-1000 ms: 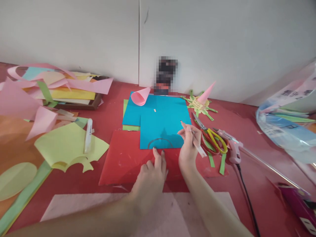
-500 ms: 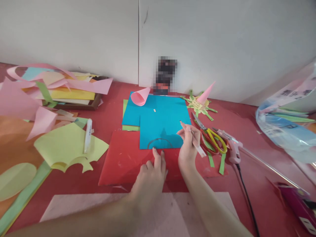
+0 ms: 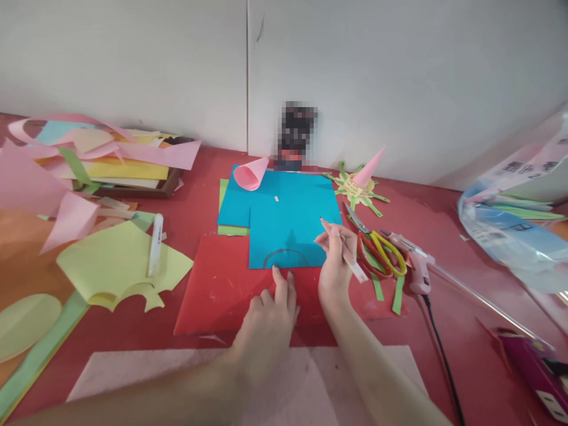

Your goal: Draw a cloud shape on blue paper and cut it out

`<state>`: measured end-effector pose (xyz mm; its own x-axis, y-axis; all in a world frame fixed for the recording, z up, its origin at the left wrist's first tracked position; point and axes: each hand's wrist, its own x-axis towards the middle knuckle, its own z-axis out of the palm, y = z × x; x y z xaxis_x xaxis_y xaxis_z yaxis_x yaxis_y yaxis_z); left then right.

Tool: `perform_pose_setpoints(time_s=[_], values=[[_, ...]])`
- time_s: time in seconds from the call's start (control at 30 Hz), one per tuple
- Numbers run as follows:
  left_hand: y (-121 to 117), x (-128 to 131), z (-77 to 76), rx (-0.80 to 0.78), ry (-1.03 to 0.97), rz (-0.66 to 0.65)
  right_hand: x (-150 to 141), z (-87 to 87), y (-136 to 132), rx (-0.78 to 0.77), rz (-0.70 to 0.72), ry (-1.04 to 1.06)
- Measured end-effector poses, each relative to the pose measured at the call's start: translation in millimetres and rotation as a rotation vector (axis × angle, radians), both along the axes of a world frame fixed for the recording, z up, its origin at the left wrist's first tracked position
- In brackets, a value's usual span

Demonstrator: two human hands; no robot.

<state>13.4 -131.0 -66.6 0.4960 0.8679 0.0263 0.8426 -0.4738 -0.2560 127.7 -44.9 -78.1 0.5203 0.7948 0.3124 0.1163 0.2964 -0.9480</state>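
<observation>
My left hand (image 3: 268, 316) rests on the red sheet (image 3: 213, 290), its index finger stretched out to the lower edge of the blue paper (image 3: 293, 219). Just above that fingertip a dark curved line (image 3: 286, 251) is drawn on the blue paper. At the paper's right side, my right hand (image 3: 337, 254) is closed around a slim pen, whose pale end (image 3: 357, 271) sticks out below the fingers. Most of the pen is hidden by the hand. A pink paper cone (image 3: 251, 174) lies at the upper left of the blue sheets.
Right of my hand lie scissors (image 3: 381, 254), green strips (image 3: 398, 294) and a pink glue gun (image 3: 419, 269) with a black cord. Behind them stands a paper flower with a pink cone (image 3: 367, 168). A white marker (image 3: 155, 245) lies on yellow-green paper (image 3: 110, 260); a scrap-filled tray (image 3: 164, 188) sits behind.
The whole view has shifted slightly, with things appearing a little further left. Both hands keep practically the same place against the blue paper.
</observation>
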Motion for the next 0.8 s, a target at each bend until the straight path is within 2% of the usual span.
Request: perform_pose_setpoints(time_s=[0.2,0.37,0.6,0.8], values=[[-2,-1,-2.1,0.032,0.059,-0.017,-2,2.8,-5,-0.055,0.11,-0.029],[-1,-1,-3.2,0.03,0.072,-0.014,-6,7.9,-12,-0.128,0.32,-0.024],[0,-2,5.2,-0.07,0.092,-0.031,-9,11.2,-14,-0.233,0.626,-0.112],[1,0,6.1,-0.077,0.051,0.029,-10,3.4,-8,-0.272,0.66,-0.042]])
